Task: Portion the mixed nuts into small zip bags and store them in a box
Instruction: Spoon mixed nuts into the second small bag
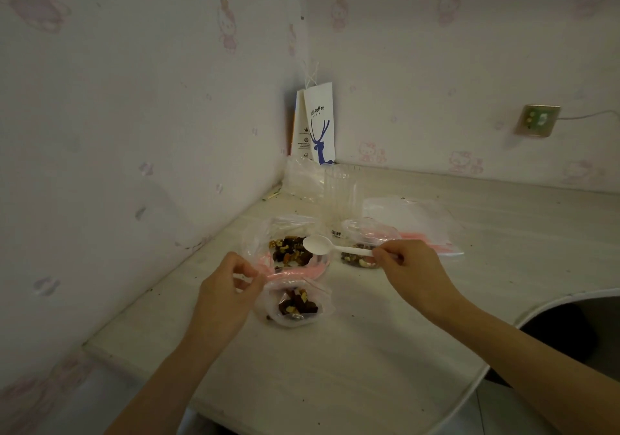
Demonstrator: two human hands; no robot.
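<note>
A white paper bag (pixel 318 126) printed with a blue deer and the word "coffee" stands in the wall corner, well beyond the left hand (pixel 228 287). A wall socket (pixel 538 120) sits up and to the right of the right hand (pixel 412 267), with a white cable (pixel 590 114) running from it. Wallpaper (pixel 134 99) with pink cartoon cats covers both walls. The pale tabletop (pixel 335 367) curves away below the right hand.

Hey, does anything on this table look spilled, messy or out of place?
Only a minor mess: small dark crumbs dot the table, around the zip bags and toward its edges. The nuts themselves appear to stay inside the bags, including the small bag nearest the person. Nothing looks tipped or torn.
</note>
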